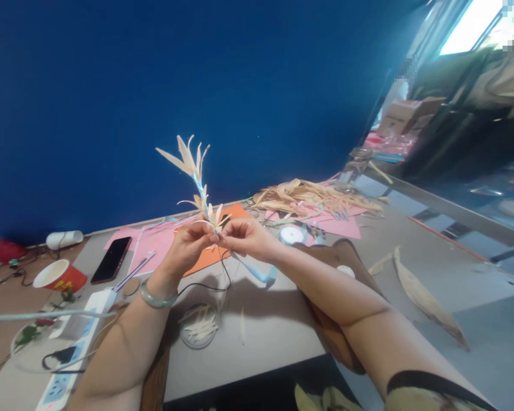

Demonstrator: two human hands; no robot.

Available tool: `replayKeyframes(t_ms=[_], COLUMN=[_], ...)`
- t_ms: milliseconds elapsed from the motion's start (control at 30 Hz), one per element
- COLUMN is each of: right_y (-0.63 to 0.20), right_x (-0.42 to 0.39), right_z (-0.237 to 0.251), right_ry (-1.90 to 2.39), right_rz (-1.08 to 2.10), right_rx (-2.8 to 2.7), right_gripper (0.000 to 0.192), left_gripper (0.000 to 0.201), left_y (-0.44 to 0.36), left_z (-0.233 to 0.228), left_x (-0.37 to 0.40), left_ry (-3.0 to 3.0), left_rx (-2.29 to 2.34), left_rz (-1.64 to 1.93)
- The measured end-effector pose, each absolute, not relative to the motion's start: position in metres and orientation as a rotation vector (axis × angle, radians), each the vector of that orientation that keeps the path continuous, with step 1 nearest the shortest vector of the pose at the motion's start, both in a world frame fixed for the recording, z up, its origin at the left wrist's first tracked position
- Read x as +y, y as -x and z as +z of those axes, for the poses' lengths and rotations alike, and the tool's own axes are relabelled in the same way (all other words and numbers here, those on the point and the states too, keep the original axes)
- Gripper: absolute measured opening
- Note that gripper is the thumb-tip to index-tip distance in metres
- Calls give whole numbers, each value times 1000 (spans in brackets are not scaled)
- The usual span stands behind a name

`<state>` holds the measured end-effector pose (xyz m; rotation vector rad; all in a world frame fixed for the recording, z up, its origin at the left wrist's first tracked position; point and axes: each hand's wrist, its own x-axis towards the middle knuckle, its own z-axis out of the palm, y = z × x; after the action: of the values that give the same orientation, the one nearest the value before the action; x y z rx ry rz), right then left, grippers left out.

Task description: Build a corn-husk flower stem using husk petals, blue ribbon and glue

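You are holding a slender flower spray with cream, husk-like petals and a pale-blue stem (200, 188) upright before a deep-blue wall (257, 85), its lower end hovering over a flat orange paper sheet (205, 261). Your left hand (186, 246), a greyish-green bangle (158, 298) circling its wrist, is pinching the spray near its lowest bloom; your right hand (248, 237) is meeting it from the other side, thumb and forefinger pressing together on the base of that same bloom. A pale-blue ribbon (262, 276) is hanging on the near right side of the orange sheet, though whether its end is running between your fingertips cannot be told. To the left of the orange sheet, pink paper (152, 245) is lying alongside, a black smartphone (112, 260) is resting farther out, and a red paper cup with a white interior (71, 279) is sitting farther still. A white power strip with pale-blue socket panels (85, 334) is stretching along the near left. On your side of the orange sheet, a clear round dish (181, 330) is holding pale, narrow strips (201, 328). To its right, a round white spool (292, 234) is lying near, a heap of dried tan husks (308, 197) is spreading beyond, and one long, withered beige leaf (420, 291) is stretching well apart.
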<state>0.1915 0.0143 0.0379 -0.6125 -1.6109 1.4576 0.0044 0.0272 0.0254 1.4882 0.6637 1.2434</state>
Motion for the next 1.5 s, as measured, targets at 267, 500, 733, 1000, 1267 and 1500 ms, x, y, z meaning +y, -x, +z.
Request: replayKeyframes(t_ms=[267, 500, 733, 1000, 1267, 1500], right_y=[-199, -209, -210, -215, -227, -233], right_x=[19, 17, 14, 16, 30, 35], right_z=[41, 54, 55, 58, 60, 56], right_ry=[703, 774, 847, 889, 829, 587], right_rz=[1331, 1274, 1096, 1059, 945, 1484], right_rx=[-1693, -1826, -1933, -1977, -2098, -1996], right_gripper=[20, 21, 11, 11, 14, 20], left_gripper=[25, 23, 23, 24, 27, 24], left_y=[0, 1, -2, -1, -2, 2], left_z=[29, 39, 50, 49, 58, 56], left_x=[34, 28, 20, 20, 14, 14], left_ry=[-1654, -1615, -1529, -1551, -1632, -1524], left_rx=[767, 792, 829, 894, 882, 845], left_rz=[1261, 1189, 1115, 1126, 1063, 1067])
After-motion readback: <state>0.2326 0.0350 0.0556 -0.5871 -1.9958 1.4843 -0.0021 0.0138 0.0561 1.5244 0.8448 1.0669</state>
